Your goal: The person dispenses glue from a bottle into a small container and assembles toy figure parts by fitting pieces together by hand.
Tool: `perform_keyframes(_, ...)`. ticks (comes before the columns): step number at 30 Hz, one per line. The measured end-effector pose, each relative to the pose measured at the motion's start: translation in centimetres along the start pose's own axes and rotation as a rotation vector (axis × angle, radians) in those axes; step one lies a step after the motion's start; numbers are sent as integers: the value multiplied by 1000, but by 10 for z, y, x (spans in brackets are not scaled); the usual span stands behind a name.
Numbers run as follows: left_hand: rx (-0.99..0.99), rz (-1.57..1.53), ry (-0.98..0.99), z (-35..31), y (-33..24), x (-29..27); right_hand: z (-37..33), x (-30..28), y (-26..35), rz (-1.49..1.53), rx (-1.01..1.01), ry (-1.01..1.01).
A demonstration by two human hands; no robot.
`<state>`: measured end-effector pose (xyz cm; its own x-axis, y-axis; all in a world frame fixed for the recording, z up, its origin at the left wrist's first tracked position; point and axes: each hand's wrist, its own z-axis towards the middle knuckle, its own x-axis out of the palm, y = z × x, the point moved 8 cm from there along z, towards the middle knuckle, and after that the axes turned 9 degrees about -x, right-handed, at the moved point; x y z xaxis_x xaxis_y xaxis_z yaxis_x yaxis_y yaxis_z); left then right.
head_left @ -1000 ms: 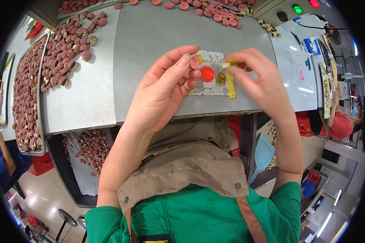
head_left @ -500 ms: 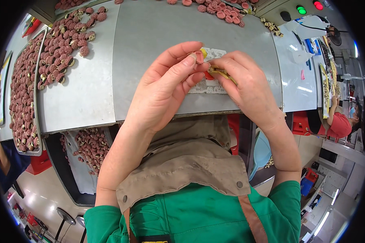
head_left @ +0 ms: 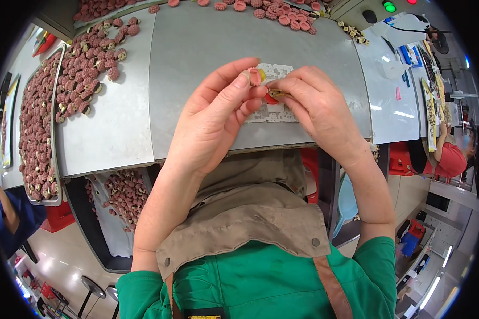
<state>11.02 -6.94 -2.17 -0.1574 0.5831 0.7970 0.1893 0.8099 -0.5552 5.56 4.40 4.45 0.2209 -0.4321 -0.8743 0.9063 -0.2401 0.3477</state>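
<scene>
My left hand (head_left: 210, 109) pinches a small pink, bumpy, hollow shell piece (head_left: 254, 77) between thumb and forefinger, its hollow side showing. Close beside it, my right hand (head_left: 322, 109) grips a slim yellowish metal tool (head_left: 277, 94), largely covered by the fingers; its exact kind cannot be made out. Between the hands, a red rounded thing (head_left: 272, 99) and a bit of yellow (head_left: 262, 75) show in part. Beneath them a worn white plate (head_left: 274, 115) lies on the grey metal worktop (head_left: 197, 42).
Pink bumpy pieces with pale and dark fillings (head_left: 85, 69) are heaped at left, beside a full metal tray (head_left: 57, 198). Hollow pink shells (head_left: 287, 17) and pale cubes (head_left: 353, 33) lie at the far edge. An open drawer (head_left: 125, 196) holds more pieces. Co-workers are at both sides.
The pink shell in my left hand has shifted slightly left and turned its hollow more into view. My right hand has brought the tool's tip a little left.
</scene>
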Motion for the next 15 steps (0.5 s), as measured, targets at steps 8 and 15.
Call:
perform_keyframes(8,-52,33,-12,1,3,6,-10,-8,-12,643,317,-228)
perform_keyframes(15,10,97,-16,5,3,10,3,-17,4,279,-66,-254)
